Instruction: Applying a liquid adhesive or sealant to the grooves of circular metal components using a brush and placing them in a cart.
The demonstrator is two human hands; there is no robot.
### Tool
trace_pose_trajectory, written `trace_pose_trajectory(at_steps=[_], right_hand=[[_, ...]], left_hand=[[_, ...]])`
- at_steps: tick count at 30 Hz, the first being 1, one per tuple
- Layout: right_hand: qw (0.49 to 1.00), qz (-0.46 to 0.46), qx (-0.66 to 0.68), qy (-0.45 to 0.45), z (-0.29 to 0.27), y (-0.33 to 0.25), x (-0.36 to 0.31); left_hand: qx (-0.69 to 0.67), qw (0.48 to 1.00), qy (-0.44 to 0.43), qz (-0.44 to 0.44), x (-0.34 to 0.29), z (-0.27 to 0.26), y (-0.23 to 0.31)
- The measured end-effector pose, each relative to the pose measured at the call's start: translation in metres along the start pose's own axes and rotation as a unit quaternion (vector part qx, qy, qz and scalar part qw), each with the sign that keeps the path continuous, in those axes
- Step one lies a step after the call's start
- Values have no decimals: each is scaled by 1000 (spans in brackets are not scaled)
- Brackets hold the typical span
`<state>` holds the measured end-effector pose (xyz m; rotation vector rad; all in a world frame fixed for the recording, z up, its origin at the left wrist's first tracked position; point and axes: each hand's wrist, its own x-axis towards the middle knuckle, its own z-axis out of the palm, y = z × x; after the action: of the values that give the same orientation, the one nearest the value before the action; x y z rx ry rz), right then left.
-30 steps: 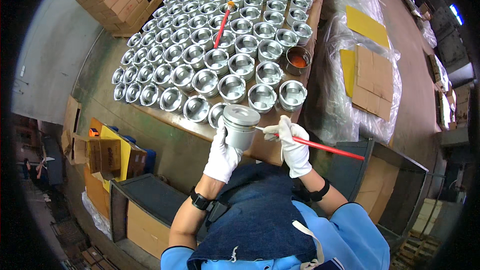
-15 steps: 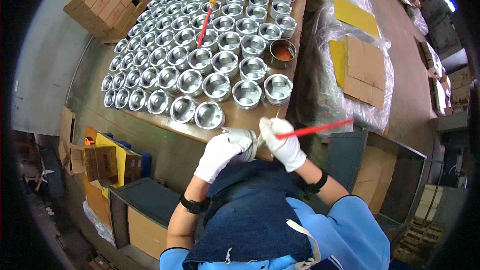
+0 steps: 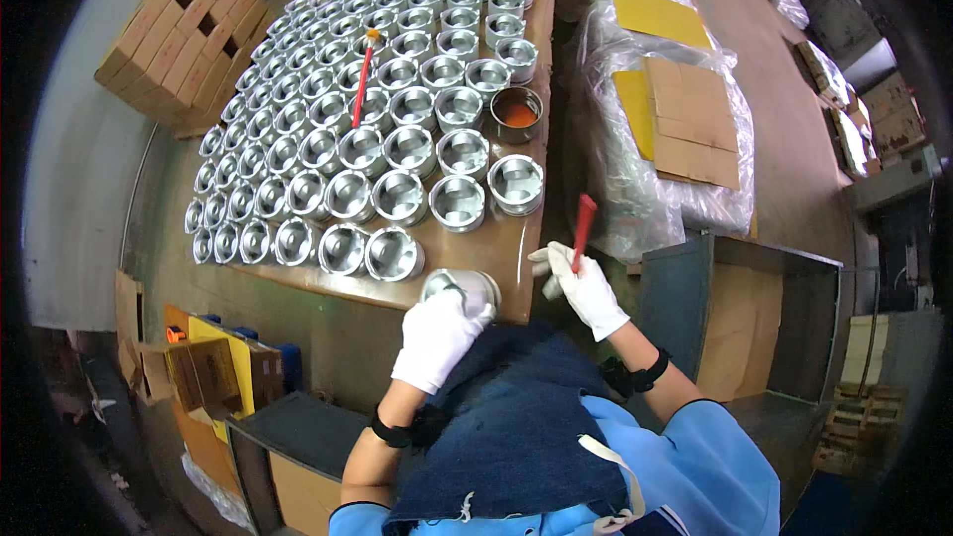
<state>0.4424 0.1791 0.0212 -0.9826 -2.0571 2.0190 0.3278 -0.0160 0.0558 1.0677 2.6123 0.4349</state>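
My left hand (image 3: pixel 437 339), in a white glove, grips a silver piston (image 3: pixel 469 288) at the near edge of the table. My gloved right hand (image 3: pixel 588 296) is off to the right, apart from that piston, and closed around a red-handled brush (image 3: pixel 584 223). Its handle points up; its bristles cannot be made out. Rows of open-topped silver pistons (image 3: pixel 399 197) stand on the brown table (image 3: pixel 508 243). A second brush (image 3: pixel 361 79), red with orange bristles, lies across them. Near the right edge stands a metal tin (image 3: pixel 516 135) with orange-red contents.
To the right, plastic-wrapped goods (image 3: pixel 620 208) bear yellow sheets and flattened cardboard (image 3: pixel 693 124). Dark open-fronted cabinets flank me, one at right (image 3: pixel 677 308) and one at left (image 3: pixel 298 425). Cartons (image 3: pixel 184 40) are stacked at the far left.
My right hand has drawn away from the piston, and the brush handle has swung from pointing right to pointing up. The piston stays in my left hand. The whole view has shifted slightly.
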Motion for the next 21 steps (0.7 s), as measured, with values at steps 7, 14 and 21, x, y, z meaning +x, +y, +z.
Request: trace_pose_trajectory(at_steps=[7,14,21], right_hand=[[983,68,-121,-116,21,-41,-11],[941,127,-82,-302,-17,-25,27],[919,135,82,-361,-115,-33,89]], left_hand=[[-20,989,-23,146,-3,10,21],[58,979,21,192,18,37,58],[-38,971,30,233,89,-17,159]])
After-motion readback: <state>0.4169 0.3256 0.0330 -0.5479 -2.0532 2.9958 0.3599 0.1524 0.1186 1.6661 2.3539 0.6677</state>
